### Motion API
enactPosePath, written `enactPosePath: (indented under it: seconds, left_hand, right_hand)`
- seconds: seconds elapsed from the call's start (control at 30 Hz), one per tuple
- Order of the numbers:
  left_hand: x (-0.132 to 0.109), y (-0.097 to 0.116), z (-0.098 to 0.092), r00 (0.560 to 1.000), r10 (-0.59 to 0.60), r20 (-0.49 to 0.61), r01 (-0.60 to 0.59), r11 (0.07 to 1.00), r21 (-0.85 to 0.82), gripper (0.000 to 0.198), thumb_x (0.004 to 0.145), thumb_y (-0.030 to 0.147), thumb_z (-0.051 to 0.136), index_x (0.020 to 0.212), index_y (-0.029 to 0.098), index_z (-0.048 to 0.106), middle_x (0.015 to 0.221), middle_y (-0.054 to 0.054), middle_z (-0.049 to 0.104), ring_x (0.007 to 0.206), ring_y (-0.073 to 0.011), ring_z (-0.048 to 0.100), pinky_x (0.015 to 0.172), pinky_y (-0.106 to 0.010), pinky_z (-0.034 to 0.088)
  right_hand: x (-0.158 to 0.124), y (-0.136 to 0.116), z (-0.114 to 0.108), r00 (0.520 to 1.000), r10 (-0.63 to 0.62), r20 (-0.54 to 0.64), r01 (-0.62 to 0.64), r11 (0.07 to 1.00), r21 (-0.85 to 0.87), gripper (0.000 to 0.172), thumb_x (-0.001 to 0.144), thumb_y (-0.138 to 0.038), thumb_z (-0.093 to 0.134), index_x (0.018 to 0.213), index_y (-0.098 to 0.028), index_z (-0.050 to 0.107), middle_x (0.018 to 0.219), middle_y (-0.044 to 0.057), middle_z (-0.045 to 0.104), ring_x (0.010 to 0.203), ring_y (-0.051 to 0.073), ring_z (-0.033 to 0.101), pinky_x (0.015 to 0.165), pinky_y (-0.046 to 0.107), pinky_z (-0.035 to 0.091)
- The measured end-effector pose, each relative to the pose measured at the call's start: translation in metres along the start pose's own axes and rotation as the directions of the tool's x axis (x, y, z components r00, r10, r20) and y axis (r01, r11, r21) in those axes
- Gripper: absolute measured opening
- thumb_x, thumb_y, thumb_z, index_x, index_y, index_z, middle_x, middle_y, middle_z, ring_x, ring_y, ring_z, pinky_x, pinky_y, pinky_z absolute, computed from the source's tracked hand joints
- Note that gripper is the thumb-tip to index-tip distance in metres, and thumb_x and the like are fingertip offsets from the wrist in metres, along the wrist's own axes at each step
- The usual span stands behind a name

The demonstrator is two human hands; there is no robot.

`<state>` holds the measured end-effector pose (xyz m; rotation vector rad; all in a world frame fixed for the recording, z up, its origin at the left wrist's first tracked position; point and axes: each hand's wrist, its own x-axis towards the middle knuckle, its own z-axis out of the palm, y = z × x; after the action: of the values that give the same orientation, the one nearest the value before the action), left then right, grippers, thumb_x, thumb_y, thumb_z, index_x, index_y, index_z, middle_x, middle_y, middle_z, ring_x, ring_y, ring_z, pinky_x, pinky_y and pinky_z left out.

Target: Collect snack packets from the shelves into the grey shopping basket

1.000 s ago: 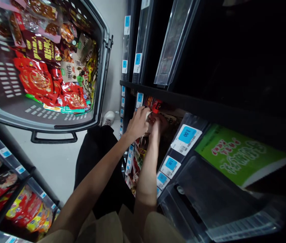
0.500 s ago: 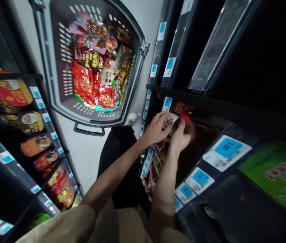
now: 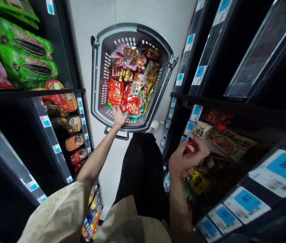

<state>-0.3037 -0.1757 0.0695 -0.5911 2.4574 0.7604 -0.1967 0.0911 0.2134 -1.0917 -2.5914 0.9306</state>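
My left hand (image 3: pixel 120 117) reaches over the near rim of a grey shopping basket (image 3: pixel 96 98), palm down at the lower edge of red snack packets (image 3: pixel 116 91). Its thumb is spread from the bent fingers, and their tips are partly hidden. My right hand (image 3: pixel 187 156), blurred by motion, is at the right-hand shelf. Its fingers curl round a small red-and-white packet (image 3: pixel 190 147), mostly covered by the hand. Beyond it on the shelf lie a white packet with dark lettering (image 3: pixel 200 131) and a beige packet (image 3: pixel 231 144). A yellow packet (image 3: pixel 198 181) lies below the hand.
Shelves with blue-and-white price tags (image 3: pixel 282 168) flank the aisle on both sides. At left are green bags (image 3: pixel 28 69) and lidded food tubs (image 3: pixel 74 142). The basket, filled with mixed packets, stands on the pale floor (image 3: pixel 102 8) beyond my dark-trousered leg (image 3: pixel 140 165).
My left hand has left the white packet on the shelf and moved left into the basket. My right hand has moved nearer my body, off the white packet. The view has shifted left.
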Motion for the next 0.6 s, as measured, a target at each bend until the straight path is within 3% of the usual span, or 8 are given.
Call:
enactPosePath:
  seconds: [0.1,0.17,0.23,0.3,0.4,0.5,0.6]
  left_hand:
    - [0.030,-0.006,-0.003,0.998,-0.027,-0.049,0.029,0.999,0.041,0.092,0.075,0.037,0.083,0.152,0.009,0.040,0.166,-0.028,0.023,0.157,-0.0437,0.020,0.127,-0.058,0.023]
    - [0.051,-0.006,0.000,0.999,-0.003,-0.047,0.007,0.998,0.069,0.107,0.073,0.044,0.085,0.159,0.011,0.031,0.172,-0.028,0.009,0.160,-0.0461,0.007,0.127,-0.063,0.017]
    - [0.070,-0.006,0.004,0.999,-0.005,-0.034,0.008,0.996,0.091,0.116,0.072,0.048,0.086,0.162,0.010,0.023,0.173,-0.028,0.003,0.161,-0.0473,0.002,0.126,-0.065,0.016]
    - [0.085,-0.009,0.009,0.999,-0.003,-0.032,0.006,0.995,0.101,0.117,0.074,0.046,0.084,0.163,0.008,0.019,0.173,-0.030,0.005,0.161,-0.0472,0.006,0.127,-0.063,0.019]
    - [0.096,-0.016,0.012,0.998,0.032,-0.048,-0.027,0.994,0.107,0.110,0.076,0.034,0.080,0.164,0.007,0.019,0.171,-0.030,0.014,0.156,-0.0458,0.025,0.126,-0.057,0.026]
    - [0.095,-0.019,0.002,0.999,0.034,-0.034,-0.031,0.994,0.108,0.101,0.076,0.024,0.072,0.163,0.008,0.022,0.167,-0.029,0.028,0.142,-0.0441,0.048,0.120,-0.055,0.036]
    - [0.093,-0.019,-0.019,1.000,0.028,0.014,-0.029,0.996,0.087,0.097,0.074,0.017,0.068,0.161,0.003,0.026,0.151,-0.029,0.051,0.127,-0.0414,0.062,0.113,-0.053,0.044]
  right_hand:
    - [-0.041,-0.005,0.022,0.993,-0.053,0.105,0.040,0.992,0.122,0.018,0.097,-0.035,0.056,0.106,-0.022,0.065,0.104,0.013,0.067,0.105,0.029,0.067,0.098,0.053,0.056]
    - [-0.071,0.005,0.035,0.961,-0.088,0.262,0.039,0.981,0.188,0.015,0.098,-0.030,0.054,0.101,-0.024,0.068,0.099,0.011,0.071,0.098,0.027,0.069,0.095,0.052,0.058]
    - [-0.102,0.024,0.044,0.915,-0.114,0.386,0.024,0.973,0.232,0.017,0.097,-0.026,0.053,0.099,-0.026,0.070,0.097,0.009,0.073,0.096,0.026,0.070,0.091,0.050,0.059]
    - [-0.131,0.047,0.049,0.875,-0.123,0.468,0.006,0.970,0.243,0.020,0.096,-0.022,0.052,0.095,-0.026,0.071,0.094,0.008,0.074,0.092,0.026,0.071,0.086,0.049,0.061]
    - [-0.156,0.072,0.048,0.842,-0.094,0.531,-0.029,0.975,0.219,0.023,0.095,-0.019,0.049,0.089,-0.025,0.071,0.088,0.007,0.074,0.086,0.025,0.071,0.082,0.046,0.061]
    - [-0.160,0.081,0.046,0.805,-0.044,0.592,-0.073,0.982,0.172,0.023,0.093,-0.019,0.049,0.088,-0.023,0.071,0.087,0.007,0.074,0.086,0.024,0.071,0.082,0.044,0.061]
    - [-0.155,0.077,0.046,0.759,-0.040,0.650,-0.090,0.982,0.166,0.022,0.090,-0.020,0.049,0.084,-0.023,0.070,0.084,0.007,0.074,0.084,0.024,0.071,0.082,0.042,0.061]
